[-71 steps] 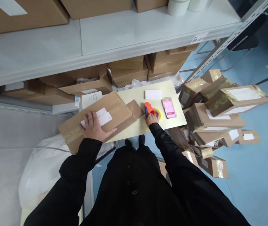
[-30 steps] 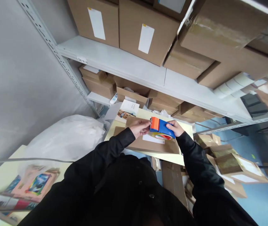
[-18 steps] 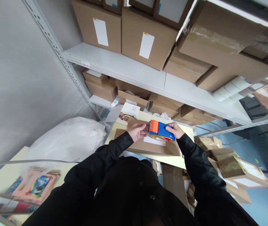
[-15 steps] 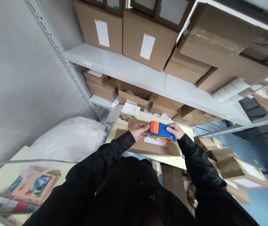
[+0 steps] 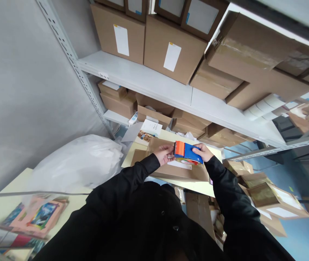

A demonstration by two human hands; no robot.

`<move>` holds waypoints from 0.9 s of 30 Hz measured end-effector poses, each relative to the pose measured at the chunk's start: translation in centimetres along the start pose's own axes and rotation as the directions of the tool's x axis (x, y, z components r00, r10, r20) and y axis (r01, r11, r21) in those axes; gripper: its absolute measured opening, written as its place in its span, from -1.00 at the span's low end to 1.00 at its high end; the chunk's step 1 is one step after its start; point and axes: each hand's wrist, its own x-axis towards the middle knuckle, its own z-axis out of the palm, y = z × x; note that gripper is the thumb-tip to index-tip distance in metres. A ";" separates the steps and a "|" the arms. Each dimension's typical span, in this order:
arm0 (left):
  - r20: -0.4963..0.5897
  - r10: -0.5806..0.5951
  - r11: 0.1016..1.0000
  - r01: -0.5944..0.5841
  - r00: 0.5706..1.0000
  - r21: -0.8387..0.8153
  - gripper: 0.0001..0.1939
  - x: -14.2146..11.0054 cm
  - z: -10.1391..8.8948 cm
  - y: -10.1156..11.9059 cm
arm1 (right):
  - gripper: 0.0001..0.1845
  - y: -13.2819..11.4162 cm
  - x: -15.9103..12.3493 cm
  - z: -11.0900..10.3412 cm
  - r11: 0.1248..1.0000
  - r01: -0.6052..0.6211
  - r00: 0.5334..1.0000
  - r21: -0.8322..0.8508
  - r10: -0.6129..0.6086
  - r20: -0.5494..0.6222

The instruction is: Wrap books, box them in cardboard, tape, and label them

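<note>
Holding the dispenser over the box now, where a moment ago it was down on the table. Means both hands are on or at the tool, so neither one braces the box.

Right hand: wrapped round the blue body, thumb on top. Left hand: fingers bunched at the toothed end; can't tell if they have the tape end pinched or just touch the edge.

Dispenser's orange cutter end points at the left hand, blue end sits in the right. Long axis runs hand to hand, right end a bit closer to the torso. Roll shows on the torso side.

Box lies under both hands, long axis roughly the same way, label just torso-side of the dispenser. Book beyond the left hand, bag further out left, cartons off past the right hand.
</note>
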 end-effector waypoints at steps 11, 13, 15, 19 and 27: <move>-0.078 -0.033 0.972 0.050 0.996 0.230 -0.80 -1.6 0.3 3.0 | -0.39 -0.7 -0.4 0.2 0.997 0.030 1.000 -0.074 -0.029 0.007; -0.155 0.059 0.934 0.001 0.986 0.358 -0.86 -1.8 0.2 3.6 | -0.41 -1.2 -0.2 0.2 0.993 0.025 1.000 -0.113 -0.024 0.009; -0.205 0.108 0.906 -0.011 0.973 0.424 -0.86 -2.4 -0.8 4.7 | -0.43 -1.5 -0.2 -0.1 0.986 0.013 1.000 -0.165 -0.013 0.003; -0.353 0.214 0.880 -0.023 0.911 0.475 -0.83 -4.2 -5.1 7.9 | -0.45 -1.7 -0.9 -1.6 0.961 -0.065 0.998 -0.270 0.057 -0.035; -0.453 0.392 0.735 0.025 0.801 0.678 -0.83 -2.8 -11.4 5.8 | -0.45 -2.2 -1.8 -1.6 0.904 -0.157 0.987 -0.399 0.137 -0.078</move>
